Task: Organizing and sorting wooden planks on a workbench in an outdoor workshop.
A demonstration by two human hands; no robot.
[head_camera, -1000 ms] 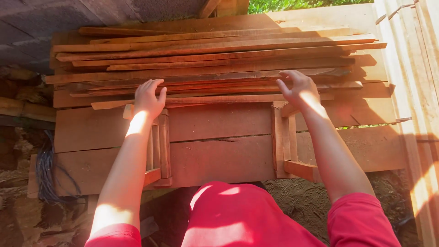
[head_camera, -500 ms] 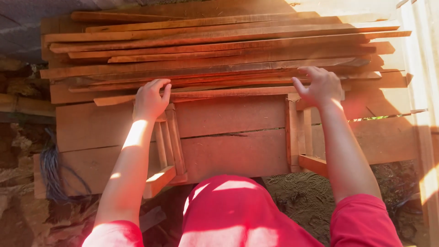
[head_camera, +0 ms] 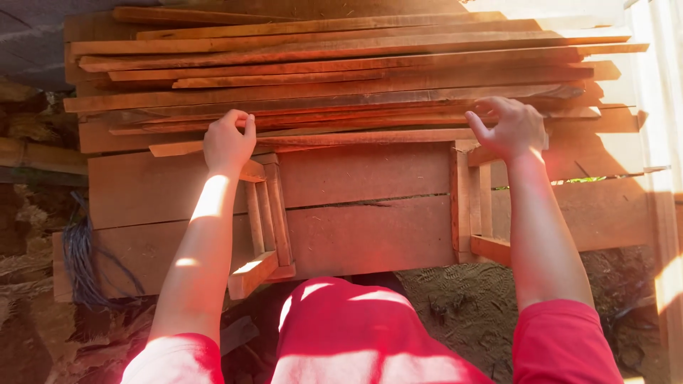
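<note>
Head view: both hands, left (head_camera: 228, 142) and right (head_camera: 514, 129), clamp the slat stack's (head_camera: 341, 85) near edge; lifting evenly seems next.

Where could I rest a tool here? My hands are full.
Bare room: the flat boards between the two wooden frames, and the board left of the left hand. Crowded: the slat pile above, where both the left and the right hand grip.
</note>
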